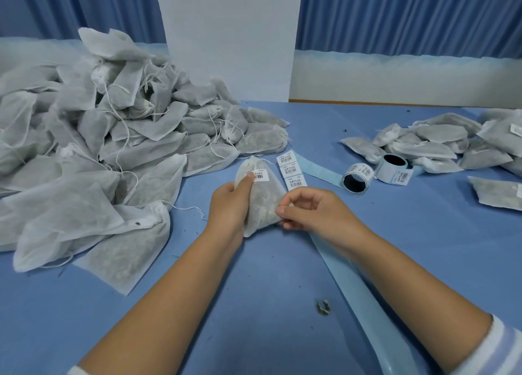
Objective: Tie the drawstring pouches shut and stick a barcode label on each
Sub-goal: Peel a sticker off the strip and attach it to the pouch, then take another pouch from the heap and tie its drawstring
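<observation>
A white drawstring pouch (264, 198) filled with dark herbs stands in the middle of the blue table. My left hand (230, 205) grips its left side, and the thumb presses a barcode label (261, 176) onto its upper part. My right hand (308, 209) touches the pouch's right lower edge with its fingertips, fingers curled. A strip of labels (292, 171) on blue backing paper lies just behind the pouch.
A big heap of white pouches (99, 137) fills the left side. A smaller pile of labelled pouches (440, 146) lies at the right. Two label rolls (357, 177) (394, 167) sit between. Empty backing tape (364, 295) trails toward me. Herb crumbs (323, 308) lie near.
</observation>
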`<state>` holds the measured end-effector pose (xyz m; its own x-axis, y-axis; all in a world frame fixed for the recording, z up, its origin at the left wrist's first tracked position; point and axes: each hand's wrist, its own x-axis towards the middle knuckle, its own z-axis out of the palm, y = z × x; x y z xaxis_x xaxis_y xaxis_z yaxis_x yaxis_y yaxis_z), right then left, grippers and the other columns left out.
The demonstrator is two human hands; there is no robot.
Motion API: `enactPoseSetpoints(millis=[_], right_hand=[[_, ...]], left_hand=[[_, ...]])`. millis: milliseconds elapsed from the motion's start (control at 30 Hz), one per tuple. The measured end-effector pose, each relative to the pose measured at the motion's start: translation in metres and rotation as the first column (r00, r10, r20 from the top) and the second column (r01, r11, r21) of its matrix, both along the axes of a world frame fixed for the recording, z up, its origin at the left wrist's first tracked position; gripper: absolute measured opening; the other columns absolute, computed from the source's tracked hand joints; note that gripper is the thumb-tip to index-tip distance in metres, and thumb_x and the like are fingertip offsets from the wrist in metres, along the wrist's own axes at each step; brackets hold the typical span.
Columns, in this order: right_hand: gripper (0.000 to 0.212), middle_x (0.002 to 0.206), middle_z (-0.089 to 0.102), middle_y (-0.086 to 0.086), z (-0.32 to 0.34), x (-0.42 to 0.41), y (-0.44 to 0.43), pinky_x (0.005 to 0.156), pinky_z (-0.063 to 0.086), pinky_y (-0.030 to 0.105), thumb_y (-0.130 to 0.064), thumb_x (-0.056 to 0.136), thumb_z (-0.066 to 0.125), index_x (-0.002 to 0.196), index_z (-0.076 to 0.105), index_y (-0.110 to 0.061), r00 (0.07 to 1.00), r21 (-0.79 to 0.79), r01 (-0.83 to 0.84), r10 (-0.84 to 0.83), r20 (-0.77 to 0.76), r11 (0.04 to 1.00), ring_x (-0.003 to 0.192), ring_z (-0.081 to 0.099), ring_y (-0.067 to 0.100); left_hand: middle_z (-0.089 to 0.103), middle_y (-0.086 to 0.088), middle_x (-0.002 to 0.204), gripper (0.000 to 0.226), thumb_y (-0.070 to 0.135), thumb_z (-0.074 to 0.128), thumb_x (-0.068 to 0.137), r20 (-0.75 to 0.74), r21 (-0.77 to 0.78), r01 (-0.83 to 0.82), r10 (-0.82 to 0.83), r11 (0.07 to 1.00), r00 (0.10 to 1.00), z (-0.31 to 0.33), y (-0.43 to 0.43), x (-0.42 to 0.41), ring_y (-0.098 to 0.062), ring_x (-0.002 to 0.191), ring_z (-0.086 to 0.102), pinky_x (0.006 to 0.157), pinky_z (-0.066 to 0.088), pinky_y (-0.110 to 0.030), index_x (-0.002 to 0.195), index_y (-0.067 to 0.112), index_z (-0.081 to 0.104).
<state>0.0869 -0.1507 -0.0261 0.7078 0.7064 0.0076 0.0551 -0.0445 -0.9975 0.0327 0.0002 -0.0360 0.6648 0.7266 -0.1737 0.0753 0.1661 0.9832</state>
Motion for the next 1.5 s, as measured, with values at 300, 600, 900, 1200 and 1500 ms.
enactPoseSetpoints(millis=[300, 600, 900, 1200, 1500], right_hand=[[0.053, 0.145, 0.045, -0.023, 0.002, 0.014, -0.004, 0.113, 0.038, 0.033, -0.010, 0.092, 0.061, 0.119, 0.054, -0.054, 0.944, 0.307, 0.318, -0.331, -0.010, 0.897, 0.130, 0.041, -0.011], [0.037, 0.142, 0.047, -0.023, -0.002, 0.001, 0.003, 0.115, 0.034, 0.033, -0.008, 0.090, 0.061, 0.107, 0.072, -0.039, 0.976, 0.057, 0.198, -0.202, 0.076, 0.978, 0.130, 0.041, -0.010], [0.030, 0.129, 0.059, -0.020, -0.009, 0.004, 0.005, 0.109, 0.042, 0.033, -0.008, 0.090, 0.061, 0.096, 0.076, -0.032, 0.988, 0.012, 0.149, -0.149, 0.044, 0.989, 0.119, 0.052, -0.009], [0.030, 0.129, 0.064, -0.007, -0.012, 0.008, 0.006, 0.104, 0.046, 0.029, -0.006, 0.091, 0.061, 0.107, 0.071, -0.029, 0.983, 0.004, 0.179, -0.179, 0.048, 0.984, 0.116, 0.059, 0.003], [0.041, 0.124, 0.065, -0.009, -0.009, 0.010, 0.001, 0.084, 0.055, 0.028, -0.004, 0.090, 0.066, 0.122, 0.062, -0.028, 0.975, 0.135, 0.114, -0.137, 0.176, 0.984, 0.111, 0.062, 0.006]], left_hand=[[0.054, -0.006, 0.083, 0.030, 0.034, 0.056, 0.098, 0.054, -0.012, -0.014, 0.015, 1.000, 0.998, 0.003, 0.012, 0.000, -0.023, 0.085, 0.057, 0.091, 0.049, -0.036, 0.075, 0.018, 0.047], [0.001, -0.024, 0.162, 0.022, 0.015, 0.046, 0.097, -0.454, 0.834, 0.257, 0.343, 0.488, 0.823, -0.008, 0.039, -0.011, -0.039, 0.150, -0.003, 0.120, -0.001, -0.048, 0.112, 0.004, 0.059], [0.036, -0.018, 0.149, 0.043, 0.027, 0.043, 0.097, -0.659, 0.751, 0.479, 0.462, 0.455, 0.594, -0.003, 0.055, -0.014, -0.034, 0.143, 0.026, 0.117, 0.002, -0.062, 0.131, 0.002, 0.052], [0.052, 0.001, 0.094, 0.019, 0.007, 0.061, 0.083, -0.044, 0.869, 0.030, 0.016, 0.494, 0.999, 0.009, 0.022, -0.015, -0.019, 0.086, 0.046, 0.067, 0.026, -0.026, 0.090, 0.017, 0.048], [0.044, 0.011, 0.081, 0.020, 0.009, 0.065, 0.082, -0.104, 0.910, 0.216, -0.310, 0.355, 0.945, 0.007, 0.004, -0.018, -0.011, 0.076, 0.044, 0.067, 0.034, -0.023, 0.100, 0.017, 0.066]])
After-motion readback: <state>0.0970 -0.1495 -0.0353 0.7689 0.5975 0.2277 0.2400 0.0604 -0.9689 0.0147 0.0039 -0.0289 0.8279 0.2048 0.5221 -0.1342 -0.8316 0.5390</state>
